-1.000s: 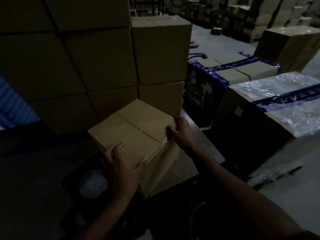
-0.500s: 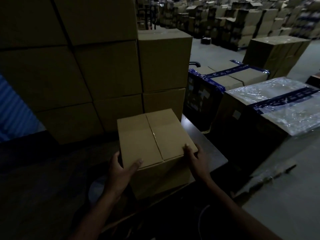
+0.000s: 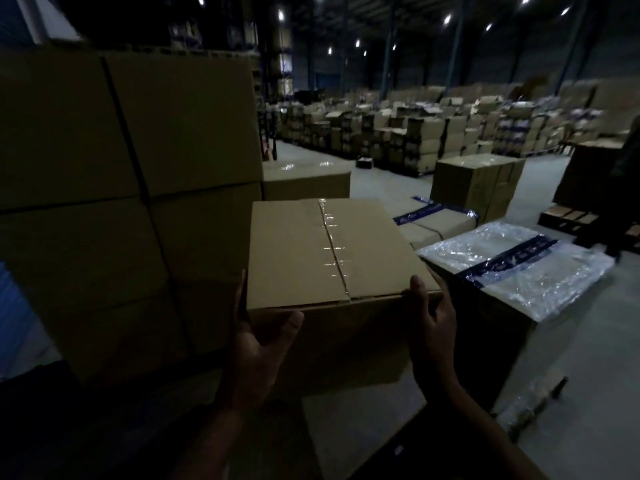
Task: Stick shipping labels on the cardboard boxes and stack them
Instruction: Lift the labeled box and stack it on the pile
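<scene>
While both forearms reach up from the bottom edge, the left hand (image 3: 258, 344) and right hand (image 3: 429, 323) clamp a box (image 3: 332, 258) between them at the centre of view. The left hand sits at the box's 7 o'clock corner, palm against the near face, thumb lying along the lower front edge and fingers wrapped round the left side, mostly hidden. The right hand sits at the 5 o'clock corner, thumb hooked up over the top edge, fingers curled round the right side. The box is closed, its top flaps sealed by a glossy strip of clear tape (image 3: 330, 244) running front to back; what is inside cannot be seen, and its dim front face is too dark to read. At 9 o'clock, just beside the box, rises a stack (image 3: 138, 168) of larger closed cartons. At 3 o'clock stands a carton wrapped in shiny film (image 3: 512, 268) with a dark blue band across it, and behind that, at 2 o'clock, flat cartons bound with blue tape (image 3: 429, 213). At 12 o'clock, well apart, rows of pallets (image 3: 433, 133) loaded with cartons fill the warehouse floor under ceiling lights.
</scene>
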Available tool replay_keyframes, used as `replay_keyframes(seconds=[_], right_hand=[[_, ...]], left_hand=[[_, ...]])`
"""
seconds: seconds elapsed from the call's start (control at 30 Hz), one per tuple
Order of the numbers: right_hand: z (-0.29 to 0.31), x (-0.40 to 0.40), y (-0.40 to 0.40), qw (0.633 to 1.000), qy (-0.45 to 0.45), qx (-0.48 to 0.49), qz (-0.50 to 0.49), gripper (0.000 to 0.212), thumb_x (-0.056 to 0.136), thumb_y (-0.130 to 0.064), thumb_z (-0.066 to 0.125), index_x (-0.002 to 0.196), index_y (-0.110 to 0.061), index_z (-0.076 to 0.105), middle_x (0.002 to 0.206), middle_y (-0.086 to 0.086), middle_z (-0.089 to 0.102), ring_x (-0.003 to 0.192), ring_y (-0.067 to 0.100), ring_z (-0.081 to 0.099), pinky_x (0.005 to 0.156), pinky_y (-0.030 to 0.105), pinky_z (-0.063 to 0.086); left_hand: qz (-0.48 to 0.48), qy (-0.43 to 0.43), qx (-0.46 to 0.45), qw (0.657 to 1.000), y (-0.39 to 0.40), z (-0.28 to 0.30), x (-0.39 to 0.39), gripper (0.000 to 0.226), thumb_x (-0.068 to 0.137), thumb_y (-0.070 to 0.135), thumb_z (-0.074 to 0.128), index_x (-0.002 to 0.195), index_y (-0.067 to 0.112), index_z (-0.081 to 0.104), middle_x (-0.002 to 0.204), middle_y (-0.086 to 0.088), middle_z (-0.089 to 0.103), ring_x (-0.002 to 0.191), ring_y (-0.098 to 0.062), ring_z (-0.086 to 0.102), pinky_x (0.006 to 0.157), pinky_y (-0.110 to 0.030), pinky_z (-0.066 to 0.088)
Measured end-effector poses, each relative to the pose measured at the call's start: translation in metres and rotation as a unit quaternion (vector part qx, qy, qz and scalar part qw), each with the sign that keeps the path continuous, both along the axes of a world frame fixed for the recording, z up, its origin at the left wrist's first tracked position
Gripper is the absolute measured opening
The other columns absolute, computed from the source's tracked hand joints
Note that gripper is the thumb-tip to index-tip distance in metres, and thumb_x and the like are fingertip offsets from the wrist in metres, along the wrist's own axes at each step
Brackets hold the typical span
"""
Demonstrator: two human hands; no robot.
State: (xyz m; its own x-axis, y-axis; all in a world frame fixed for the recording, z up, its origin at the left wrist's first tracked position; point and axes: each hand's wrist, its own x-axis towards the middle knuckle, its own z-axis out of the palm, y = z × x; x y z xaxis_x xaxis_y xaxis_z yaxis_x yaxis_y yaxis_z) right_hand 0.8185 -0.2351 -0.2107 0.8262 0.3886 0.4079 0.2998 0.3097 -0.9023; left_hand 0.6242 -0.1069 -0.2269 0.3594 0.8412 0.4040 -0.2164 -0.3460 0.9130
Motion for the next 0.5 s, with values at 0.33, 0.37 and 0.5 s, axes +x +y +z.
replay_keyframes(seconds=[0.33, 0.37, 0.5], right_hand=[[0.102, 0.029, 0.022, 0.994, -0.049, 0.067, -0.069, 0.031, 0.095, -0.044, 0.052, 0.121, -0.028, 0.053, 0.104, -0.018, 0.060, 0.092, -0.009, 0.058, 0.065, 0.006, 0.047], [0.111, 0.035, 0.025, 0.994, -0.045, 0.070, -0.076, 0.033, 0.094, -0.047, 0.052, 0.121, -0.028, 0.054, 0.105, -0.018, 0.061, 0.094, -0.007, 0.058, 0.066, 0.008, 0.048], [0.143, 0.062, 0.043, 0.990, -0.061, 0.090, -0.088, 0.052, 0.090, -0.060, 0.052, 0.124, -0.022, 0.058, 0.110, -0.006, 0.067, 0.099, 0.006, 0.065, 0.073, 0.023, 0.053]], left_hand=[[-0.043, -0.068, 0.034, 0.996, 0.030, 0.102, 0.039, 0.081, 0.068, 0.050, 0.082, 0.139, 0.021, 0.053, 0.126, 0.004, 0.067, 0.117, -0.011, 0.064, 0.092, -0.029, 0.057], [-0.040, -0.074, 0.051, 0.995, 0.032, 0.112, 0.044, 0.081, 0.070, 0.050, 0.083, 0.138, 0.019, 0.053, 0.126, 0.003, 0.067, 0.117, -0.009, 0.064, 0.092, -0.026, 0.056], [-0.034, -0.094, 0.100, 0.990, 0.048, 0.149, 0.068, 0.087, 0.067, 0.052, 0.085, 0.138, 0.015, 0.053, 0.128, 0.001, 0.066, 0.117, -0.008, 0.064, 0.098, -0.029, 0.054]])
